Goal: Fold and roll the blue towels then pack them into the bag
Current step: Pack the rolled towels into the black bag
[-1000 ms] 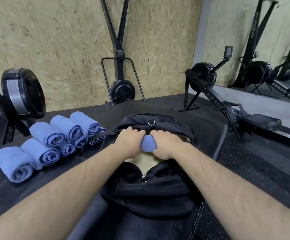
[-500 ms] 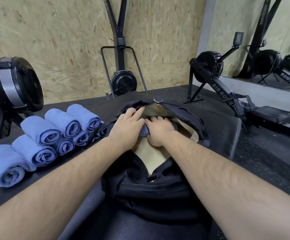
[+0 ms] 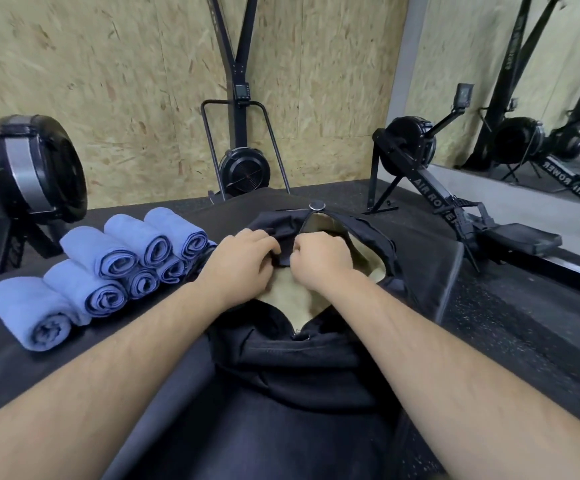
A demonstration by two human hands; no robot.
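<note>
Several rolled blue towels (image 3: 108,261) lie stacked in a loose heap at the left of the frame on the dark tabletop (image 3: 21,375), their spiral ends facing me, and none is in either hand. At the middle of the frame a black bag (image 3: 299,368) lies slumped open, showing a pale tan lining (image 3: 292,292). The left hand (image 3: 243,261) and the right hand (image 3: 321,259) meet at its mouth. Each grip is closed, fingers curled tight over a fold of the bag's black cloth. I cannot tell whether any towel lies inside, for the hands and the flap hide that part. The towels look like soft, thick, napped cloth: light, not slippery, nothing to break, but apt to spring loose. I would take a roll around its middle with the whole hand, so the outer layer is pinned and the coil stays shut. The bag is limp woven fabric with no frame, so its mouth will likely sag closed unless one hand keeps the rim lifted. A round metal snap (image 3: 317,206) sits at its far edge.
</note>
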